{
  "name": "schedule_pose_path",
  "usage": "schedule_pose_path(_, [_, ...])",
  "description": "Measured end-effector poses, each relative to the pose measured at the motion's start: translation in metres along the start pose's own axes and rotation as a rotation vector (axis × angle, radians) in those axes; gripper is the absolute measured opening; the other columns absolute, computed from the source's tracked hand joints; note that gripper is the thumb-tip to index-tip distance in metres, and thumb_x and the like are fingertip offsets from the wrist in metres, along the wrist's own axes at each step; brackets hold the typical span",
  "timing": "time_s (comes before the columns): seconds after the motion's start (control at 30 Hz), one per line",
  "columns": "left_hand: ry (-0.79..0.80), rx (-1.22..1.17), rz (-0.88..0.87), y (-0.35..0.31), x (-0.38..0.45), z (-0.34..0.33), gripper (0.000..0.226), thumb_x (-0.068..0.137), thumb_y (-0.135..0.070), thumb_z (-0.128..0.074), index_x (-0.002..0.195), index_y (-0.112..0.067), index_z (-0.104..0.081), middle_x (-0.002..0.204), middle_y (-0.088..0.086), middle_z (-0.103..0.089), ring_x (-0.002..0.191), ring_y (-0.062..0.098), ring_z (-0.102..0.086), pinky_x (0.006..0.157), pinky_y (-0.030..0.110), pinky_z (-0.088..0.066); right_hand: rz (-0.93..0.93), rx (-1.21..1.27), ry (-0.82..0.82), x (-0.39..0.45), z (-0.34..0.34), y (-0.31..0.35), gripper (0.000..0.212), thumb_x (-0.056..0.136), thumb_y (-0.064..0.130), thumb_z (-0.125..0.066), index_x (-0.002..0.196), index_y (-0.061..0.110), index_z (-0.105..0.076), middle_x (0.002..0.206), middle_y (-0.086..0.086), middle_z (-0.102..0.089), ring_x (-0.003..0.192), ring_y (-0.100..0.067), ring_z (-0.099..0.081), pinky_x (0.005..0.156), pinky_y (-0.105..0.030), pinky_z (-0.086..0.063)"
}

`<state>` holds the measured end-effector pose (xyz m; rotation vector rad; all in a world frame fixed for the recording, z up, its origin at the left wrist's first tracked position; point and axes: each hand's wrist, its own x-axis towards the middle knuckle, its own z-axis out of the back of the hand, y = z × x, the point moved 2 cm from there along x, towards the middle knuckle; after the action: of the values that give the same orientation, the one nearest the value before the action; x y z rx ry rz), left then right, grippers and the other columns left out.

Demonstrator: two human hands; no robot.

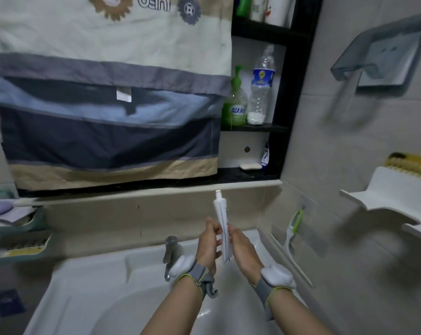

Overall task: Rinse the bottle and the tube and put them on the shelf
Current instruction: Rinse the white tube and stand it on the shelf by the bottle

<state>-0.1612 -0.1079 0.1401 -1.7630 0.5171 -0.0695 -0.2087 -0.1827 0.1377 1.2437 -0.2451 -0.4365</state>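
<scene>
both hands are holding the white tube (222, 226) up straight over the sink (88, 281), cap end on top. the left hand (208, 245) and right hand (244, 247) are curling around its bottom half. the clear bottle (261, 85) is standing on the shelf (255, 128), high above the sink.

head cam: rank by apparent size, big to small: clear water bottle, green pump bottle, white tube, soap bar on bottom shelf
1. Clear water bottle, tallest.
2/3. White tube and green pump bottle: close. The tube is nearer the camera and partly covered by both hands, so no firm ranking.
4. Soap bar, clearly smallest.
</scene>
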Motion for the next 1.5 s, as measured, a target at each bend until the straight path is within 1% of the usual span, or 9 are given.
schedule_pose_path(0.2, [0.050, 0.078, -0.133, -0.039, -0.009, -0.012, 0.046, 0.097, -0.045, -0.019, 0.079, -0.031, -0.059, 0.090, -0.009, -0.061, 0.082, 0.008, -0.055, 0.090, 0.033, -0.036, 0.123, 0.046, -0.065, -0.013, 0.015, 0.045, 0.038, 0.098, 0.041, -0.026, 0.115, 0.032, -0.059, 0.109, 0.005, -0.063, 0.102, -0.012, -0.055, 0.086, -0.024, -0.035])
schedule_pose_path(0.4, [0.140, 0.124, -0.274, -0.090, -0.021, -0.029, 0.048, 0.098, -0.044, -0.017, 0.097, -0.025, -0.061, 0.086, -0.011, -0.062, 0.079, 0.002, -0.055, 0.063, 0.018, -0.038, 0.253, 0.140, -0.134, -0.007, 0.028, 0.085, 0.043, 0.098, 0.041, -0.027, 0.127, 0.027, -0.056, 0.122, 0.005, -0.062, 0.115, -0.011, -0.055, 0.097, -0.024, -0.038])
schedule_pose_path(0.6, [0.171, 0.164, -0.411, -0.137, -0.022, -0.051, 0.048, 0.096, -0.044, -0.023, 0.080, -0.037, -0.068, 0.105, 0.001, -0.070, 0.108, 0.020, -0.062, 0.103, 0.038, -0.045, 0.347, 0.244, -0.208, 0.007, 0.045, 0.126, 0.045, 0.099, 0.038, -0.026, 0.137, 0.026, -0.048, 0.138, 0.003, -0.054, 0.129, -0.015, -0.048, 0.114, -0.036, -0.031])
schedule_pose_path(0.7, [0.219, 0.158, -0.452, -0.162, -0.017, -0.063, 0.050, 0.096, -0.046, -0.021, 0.109, -0.030, -0.067, 0.110, -0.003, -0.066, 0.107, 0.015, -0.060, 0.103, 0.037, -0.044, 0.385, 0.272, -0.241, 0.014, 0.060, 0.151, 0.044, 0.099, 0.039, -0.025, 0.138, 0.030, -0.045, 0.132, 0.007, -0.054, 0.126, -0.011, -0.047, 0.109, -0.033, -0.033])
schedule_pose_path(0.97, [0.372, 0.081, -0.537, -0.219, 0.006, -0.115, 0.047, 0.098, -0.038, -0.024, 0.116, -0.019, -0.063, 0.096, -0.004, -0.064, 0.087, 0.009, -0.060, 0.073, 0.021, -0.045, 0.490, 0.327, -0.292, 0.053, 0.107, 0.208, 0.029, 0.100, 0.036, -0.027, 0.097, 0.039, -0.056, 0.106, 0.013, -0.060, 0.097, -0.002, -0.056, 0.097, -0.031, -0.042])
schedule_pose_path(1.1, [0.405, 0.054, -0.553, -0.235, 0.028, -0.141, 0.047, 0.098, -0.041, -0.022, 0.098, -0.024, -0.067, 0.088, -0.007, -0.067, 0.090, 0.012, -0.062, 0.085, 0.028, -0.049, 0.489, 0.351, -0.281, 0.076, 0.124, 0.224, 0.033, 0.100, 0.037, -0.026, 0.087, 0.034, -0.057, 0.089, 0.023, -0.058, 0.082, 0.008, -0.053, 0.071, -0.018, -0.040])
schedule_pose_path(1.2, [0.410, 0.023, -0.534, -0.241, 0.050, -0.157, 0.048, 0.097, -0.043, -0.023, 0.097, -0.024, -0.067, 0.093, -0.003, -0.067, 0.101, 0.017, -0.061, 0.098, 0.033, -0.045, 0.493, 0.335, -0.316, 0.099, 0.137, 0.229, 0.034, 0.099, 0.040, -0.027, 0.085, 0.034, -0.057, 0.089, 0.023, -0.058, 0.084, 0.006, -0.053, 0.075, -0.019, -0.040])
schedule_pose_path(1.37, [0.434, 0.045, -0.543, -0.248, 0.085, -0.186, 0.051, 0.097, -0.045, -0.023, 0.107, -0.019, -0.066, 0.106, 0.003, -0.067, 0.103, 0.016, -0.062, 0.093, 0.028, -0.047, 0.449, 0.377, -0.337, 0.136, 0.158, 0.241, 0.036, 0.100, 0.037, -0.026, 0.080, 0.027, -0.054, 0.087, 0.008, -0.057, 0.089, -0.013, -0.055, 0.080, -0.028, -0.040])
schedule_pose_path(1.5, [0.444, 0.054, -0.541, -0.253, 0.106, -0.209, 0.060, 0.091, -0.052, -0.026, 0.121, -0.012, -0.060, 0.129, 0.010, -0.060, 0.113, 0.019, -0.057, 0.088, 0.026, -0.045, 0.437, 0.465, -0.303, 0.162, 0.176, 0.246, 0.033, 0.100, 0.037, -0.024, 0.086, 0.024, -0.052, 0.084, 0.013, -0.057, 0.081, -0.004, -0.054, 0.085, -0.028, -0.042])
